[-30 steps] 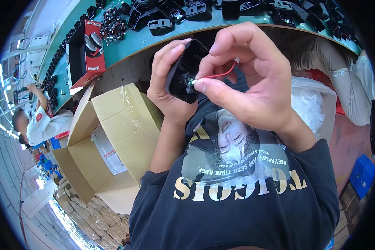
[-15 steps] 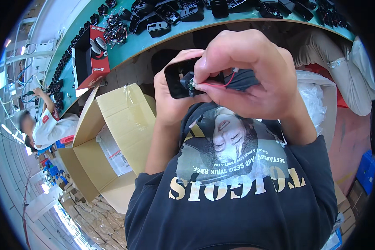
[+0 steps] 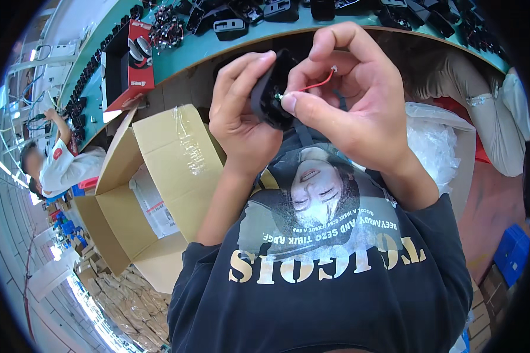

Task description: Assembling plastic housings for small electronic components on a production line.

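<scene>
My left hand [image 3: 241, 120] wraps around a black plastic housing [image 3: 265, 101], tilted with its open side facing my right hand. Thumb and forefinger of my right hand [image 3: 362, 103] pinch at a small part with a bit of green on it, seemingly a circuit board [image 3: 280, 96], at the housing's opening. A red wire [image 3: 321, 84] runs from there across the right hand's fingers and ends in a small white connector [image 3: 334, 69]. My fingertips hide most of the board, and how far it sits inside the housing I cannot tell.
Ahead curves a green table [image 3: 182, 69] carrying many black housings [image 3: 229, 28], a pile of small wired parts [image 3: 166, 29] and a red-and-black box [image 3: 136, 79]. An open cardboard box [image 3: 176, 138] stands at left, clear plastic bags [image 3: 433, 147] at right. Other people sit on both sides.
The housing has turned, showing more of its outer side, and shifted slightly right. My right hand has moved up a little, its fingers more spread, with the wire's connector now standing higher.
</scene>
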{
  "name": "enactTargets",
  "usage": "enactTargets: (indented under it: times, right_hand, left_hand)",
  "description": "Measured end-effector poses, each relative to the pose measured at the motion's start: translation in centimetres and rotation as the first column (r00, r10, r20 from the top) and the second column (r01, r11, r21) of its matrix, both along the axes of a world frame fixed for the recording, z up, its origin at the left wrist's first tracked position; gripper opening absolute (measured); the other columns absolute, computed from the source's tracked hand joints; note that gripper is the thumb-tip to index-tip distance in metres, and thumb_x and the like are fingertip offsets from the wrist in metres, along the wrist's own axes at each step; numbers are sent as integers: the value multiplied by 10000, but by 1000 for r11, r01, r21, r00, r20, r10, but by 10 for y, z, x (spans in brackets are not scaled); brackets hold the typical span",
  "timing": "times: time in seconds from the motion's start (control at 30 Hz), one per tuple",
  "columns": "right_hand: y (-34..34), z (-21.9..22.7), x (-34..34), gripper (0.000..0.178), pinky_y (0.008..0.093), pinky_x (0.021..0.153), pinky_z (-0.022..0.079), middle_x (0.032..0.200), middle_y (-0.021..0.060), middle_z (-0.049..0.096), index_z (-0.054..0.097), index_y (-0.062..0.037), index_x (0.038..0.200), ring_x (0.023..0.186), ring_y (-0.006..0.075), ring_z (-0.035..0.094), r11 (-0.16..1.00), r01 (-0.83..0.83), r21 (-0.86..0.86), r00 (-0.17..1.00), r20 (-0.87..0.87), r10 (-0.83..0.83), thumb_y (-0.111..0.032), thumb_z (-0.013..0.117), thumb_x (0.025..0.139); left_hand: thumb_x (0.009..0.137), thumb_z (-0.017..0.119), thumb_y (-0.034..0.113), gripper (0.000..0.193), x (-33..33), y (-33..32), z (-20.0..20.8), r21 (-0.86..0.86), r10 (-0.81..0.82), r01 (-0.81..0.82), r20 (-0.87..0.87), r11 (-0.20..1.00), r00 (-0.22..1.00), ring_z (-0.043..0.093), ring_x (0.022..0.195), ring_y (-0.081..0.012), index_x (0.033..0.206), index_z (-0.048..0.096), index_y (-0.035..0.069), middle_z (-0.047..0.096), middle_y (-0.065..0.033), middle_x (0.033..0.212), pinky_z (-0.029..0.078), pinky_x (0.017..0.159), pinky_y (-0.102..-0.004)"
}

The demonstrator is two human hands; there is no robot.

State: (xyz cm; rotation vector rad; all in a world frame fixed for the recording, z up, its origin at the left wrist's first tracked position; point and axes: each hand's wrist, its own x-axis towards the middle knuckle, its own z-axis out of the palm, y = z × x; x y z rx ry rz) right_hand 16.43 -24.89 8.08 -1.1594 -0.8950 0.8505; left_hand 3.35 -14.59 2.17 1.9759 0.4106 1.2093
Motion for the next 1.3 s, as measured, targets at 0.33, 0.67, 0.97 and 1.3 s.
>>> enactTargets:
  times: [0.33, 0.67, 0.97, 1.3]
  right_hand:
    - [16, -26, -9, 435, 175, 641, 466, 862, 49, 690, 495, -70, 1112, 708, 82, 604, 988, 18, 154, 993, 112, -35, 94, 715, 773]
    - [31, -32, 11, 397, 180, 655, 457, 816, 23, 699, 555, -49, 1099, 685, 76, 603, 997, 40, 68, 943, 327, -60, 85, 699, 754]
    - [42, -70, 46, 468, 209, 676, 505, 892, 72, 718, 526, -52, 1206, 758, 112, 651, 997, -6, 73, 1000, -9, 6, 71, 688, 785]
    - [47, -100, 54, 670, 270, 800, 578, 1090, 132, 686, 422, -70, 1378, 945, 203, 701, 984, -39, 174, 779, -612, 139, -48, 743, 791]
  left_hand:
    - [773, 687, -57, 558, -5, 5, -14, 139, 177, -175, -7, 975, 984, 630, 1119, -236, 1314, 628, 67, 634, -102, 1277, 530, 969, -349]
    - [743, 788, -6, 629, 12, 14, -49, -7, 162, -162, 24, 987, 987, 630, 1100, -261, 1342, 603, 39, 603, -140, 1274, 541, 940, -347]
    - [664, 873, 71, 767, 39, 11, -20, -633, -80, 263, 302, 728, 950, 628, 1061, -248, 1363, 567, -12, 596, -144, 1263, 547, 891, -331]
    - [704, 888, 46, 856, 53, 10, -5, -321, -25, -6, -93, 947, 995, 625, 1078, -227, 1445, 464, -9, 591, -153, 1284, 513, 966, -319]
